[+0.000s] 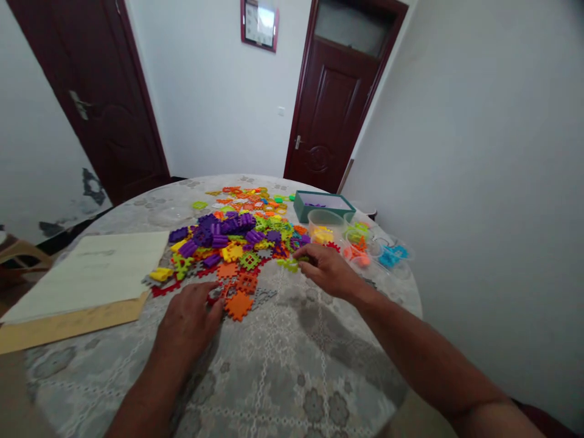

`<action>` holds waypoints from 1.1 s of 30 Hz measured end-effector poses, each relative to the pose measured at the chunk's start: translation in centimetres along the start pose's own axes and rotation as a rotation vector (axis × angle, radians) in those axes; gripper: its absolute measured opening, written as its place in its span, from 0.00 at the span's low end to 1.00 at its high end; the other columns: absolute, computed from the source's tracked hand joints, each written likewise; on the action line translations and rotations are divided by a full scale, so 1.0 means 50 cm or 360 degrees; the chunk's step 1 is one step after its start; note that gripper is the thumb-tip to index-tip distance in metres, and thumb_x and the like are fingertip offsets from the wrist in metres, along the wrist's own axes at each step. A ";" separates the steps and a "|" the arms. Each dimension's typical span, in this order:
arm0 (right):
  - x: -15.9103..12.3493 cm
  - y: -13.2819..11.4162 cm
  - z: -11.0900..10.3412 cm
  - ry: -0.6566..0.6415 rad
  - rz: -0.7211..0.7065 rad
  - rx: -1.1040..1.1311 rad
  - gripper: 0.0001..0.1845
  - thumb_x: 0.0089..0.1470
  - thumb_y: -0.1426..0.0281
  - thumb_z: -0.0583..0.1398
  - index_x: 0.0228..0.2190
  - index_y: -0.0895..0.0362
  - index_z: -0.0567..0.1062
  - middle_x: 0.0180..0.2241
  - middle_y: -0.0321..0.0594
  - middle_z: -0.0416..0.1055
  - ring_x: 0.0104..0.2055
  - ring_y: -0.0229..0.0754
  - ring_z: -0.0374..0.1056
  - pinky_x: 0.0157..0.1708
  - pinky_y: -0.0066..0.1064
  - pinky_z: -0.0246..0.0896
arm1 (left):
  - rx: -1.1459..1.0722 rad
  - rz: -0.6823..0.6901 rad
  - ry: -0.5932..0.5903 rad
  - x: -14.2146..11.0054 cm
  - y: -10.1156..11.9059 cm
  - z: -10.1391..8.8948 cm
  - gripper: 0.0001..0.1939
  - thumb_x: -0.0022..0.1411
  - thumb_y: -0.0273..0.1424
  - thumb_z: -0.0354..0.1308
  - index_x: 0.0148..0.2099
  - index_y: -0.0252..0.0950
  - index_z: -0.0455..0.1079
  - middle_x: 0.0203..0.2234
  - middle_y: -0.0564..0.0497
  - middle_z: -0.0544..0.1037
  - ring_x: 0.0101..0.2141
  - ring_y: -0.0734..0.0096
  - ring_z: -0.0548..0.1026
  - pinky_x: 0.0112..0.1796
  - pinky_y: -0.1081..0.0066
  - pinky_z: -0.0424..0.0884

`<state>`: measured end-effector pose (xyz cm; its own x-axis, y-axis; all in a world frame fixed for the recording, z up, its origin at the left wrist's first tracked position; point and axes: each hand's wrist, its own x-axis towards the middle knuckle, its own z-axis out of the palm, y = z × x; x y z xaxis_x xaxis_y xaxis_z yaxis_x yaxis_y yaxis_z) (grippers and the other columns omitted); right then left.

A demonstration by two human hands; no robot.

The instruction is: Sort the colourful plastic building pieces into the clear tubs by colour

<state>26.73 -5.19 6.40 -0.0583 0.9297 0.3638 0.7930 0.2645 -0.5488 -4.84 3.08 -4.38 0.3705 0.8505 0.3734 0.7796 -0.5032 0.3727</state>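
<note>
Lime-green piece (287, 265): poking out leftward from the right hand (329, 271), stretching roughly sideways, sitting farther from the loosely open left hand (188, 317). Fingertips nearly closing, no telling if actually pinching.

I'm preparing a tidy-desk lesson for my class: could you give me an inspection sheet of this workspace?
Surface: round table with patterned tablecloth
Job's things: heaped interlocking plastic pieces, many colours; lime-green piece at right hand
Clutter: pale paper sheets at left; green box and clear tubs at right, with more pieces inside
Grippers: left hand beside orange pieces, grip unclear; right hand appears to pinch the lime-green piece
Cables: nothing seen
Surroundings: two dark red doors, both shut; wall frame
</note>
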 end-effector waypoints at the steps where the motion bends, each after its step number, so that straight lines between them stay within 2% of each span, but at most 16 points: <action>1: 0.004 0.024 -0.034 0.0011 -0.0005 -0.0092 0.12 0.60 0.75 0.61 0.43 0.53 0.81 0.39 0.39 0.81 0.40 0.42 0.74 0.43 0.33 0.66 | 0.0019 -0.0012 -0.0026 -0.001 -0.002 0.001 0.25 0.67 0.42 0.49 0.57 0.34 0.74 0.52 0.37 0.79 0.55 0.47 0.75 0.60 0.53 0.67; 3: 0.021 0.090 -0.102 0.0059 0.0062 -0.0289 0.13 0.59 0.75 0.60 0.42 0.53 0.82 0.39 0.39 0.82 0.40 0.43 0.75 0.44 0.34 0.67 | 0.0059 -0.0049 -0.0085 -0.003 -0.005 0.001 0.27 0.67 0.44 0.49 0.58 0.34 0.74 0.53 0.37 0.80 0.56 0.47 0.75 0.60 0.53 0.67; 6: 0.061 0.207 -0.194 0.0202 0.0417 -0.0720 0.15 0.59 0.74 0.60 0.45 0.54 0.83 0.41 0.41 0.83 0.41 0.43 0.76 0.46 0.32 0.67 | 0.0090 -0.0068 -0.0157 -0.004 -0.008 0.001 0.30 0.66 0.45 0.49 0.61 0.33 0.73 0.54 0.37 0.80 0.56 0.46 0.76 0.60 0.52 0.68; 9: 0.095 0.304 -0.261 0.0348 0.0709 -0.0975 0.17 0.57 0.77 0.60 0.45 0.56 0.84 0.45 0.45 0.83 0.45 0.45 0.76 0.51 0.33 0.66 | 0.0099 -0.0050 -0.0173 -0.001 -0.011 0.002 0.29 0.67 0.45 0.48 0.61 0.34 0.74 0.54 0.38 0.80 0.55 0.47 0.77 0.59 0.53 0.69; 12: 0.107 0.358 -0.296 0.0425 0.0845 -0.1049 0.19 0.54 0.79 0.59 0.45 0.60 0.84 0.45 0.50 0.83 0.48 0.46 0.76 0.53 0.33 0.66 | 0.0086 -0.0030 -0.0171 0.004 -0.014 0.004 0.27 0.67 0.44 0.49 0.59 0.36 0.75 0.53 0.39 0.82 0.54 0.47 0.78 0.57 0.54 0.70; 16: 0.100 0.369 -0.297 0.0442 0.0900 -0.1082 0.20 0.56 0.79 0.57 0.46 0.62 0.84 0.47 0.52 0.82 0.50 0.47 0.76 0.54 0.34 0.65 | 0.0069 -0.0080 -0.0194 0.006 -0.005 -0.002 0.25 0.66 0.43 0.53 0.58 0.37 0.76 0.50 0.40 0.83 0.52 0.45 0.79 0.55 0.53 0.70; 20: 0.086 0.318 -0.245 0.0441 0.0740 -0.1024 0.19 0.62 0.75 0.56 0.48 0.61 0.83 0.48 0.52 0.81 0.50 0.50 0.75 0.55 0.38 0.65 | 0.0056 -0.0110 -0.0237 -0.001 0.020 -0.019 0.24 0.66 0.38 0.55 0.60 0.35 0.75 0.52 0.39 0.82 0.53 0.45 0.76 0.57 0.53 0.68; 23: 0.063 0.233 -0.168 0.0411 0.0424 -0.0825 0.15 0.62 0.71 0.58 0.46 0.56 0.83 0.43 0.48 0.82 0.44 0.50 0.76 0.51 0.39 0.67 | 0.0046 -0.0144 -0.0277 -0.003 0.037 -0.029 0.23 0.66 0.36 0.57 0.60 0.35 0.75 0.51 0.38 0.82 0.52 0.47 0.76 0.55 0.54 0.68; 25: 0.037 0.159 -0.100 0.0274 0.0227 -0.0616 0.13 0.63 0.70 0.59 0.45 0.53 0.83 0.43 0.45 0.81 0.42 0.49 0.76 0.48 0.39 0.68 | 0.0043 -0.0157 -0.0287 -0.004 0.044 -0.033 0.22 0.66 0.36 0.58 0.60 0.36 0.75 0.50 0.38 0.82 0.51 0.47 0.76 0.55 0.54 0.67; 29: -0.019 0.021 0.054 -0.0179 -0.0045 -0.0146 0.12 0.65 0.68 0.59 0.47 0.52 0.80 0.42 0.43 0.80 0.40 0.45 0.76 0.43 0.37 0.69 | 0.0021 -0.0155 -0.0292 -0.009 0.052 -0.036 0.20 0.66 0.37 0.60 0.59 0.38 0.76 0.50 0.39 0.82 0.52 0.48 0.75 0.55 0.55 0.66; 33: -0.049 -0.044 0.178 -0.0458 -0.0109 -0.0093 0.15 0.64 0.67 0.62 0.52 0.53 0.76 0.47 0.46 0.77 0.43 0.47 0.74 0.47 0.39 0.68 | 0.0030 -0.0108 -0.0269 -0.016 0.052 -0.036 0.23 0.64 0.40 0.64 0.58 0.37 0.76 0.50 0.38 0.81 0.51 0.46 0.74 0.55 0.54 0.66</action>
<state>19.72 -5.76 0.02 -0.2759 0.9468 0.1655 0.8144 0.3217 -0.4830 -4.02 0.83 -2.18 0.3952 0.8967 0.1993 0.8144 -0.4424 0.3757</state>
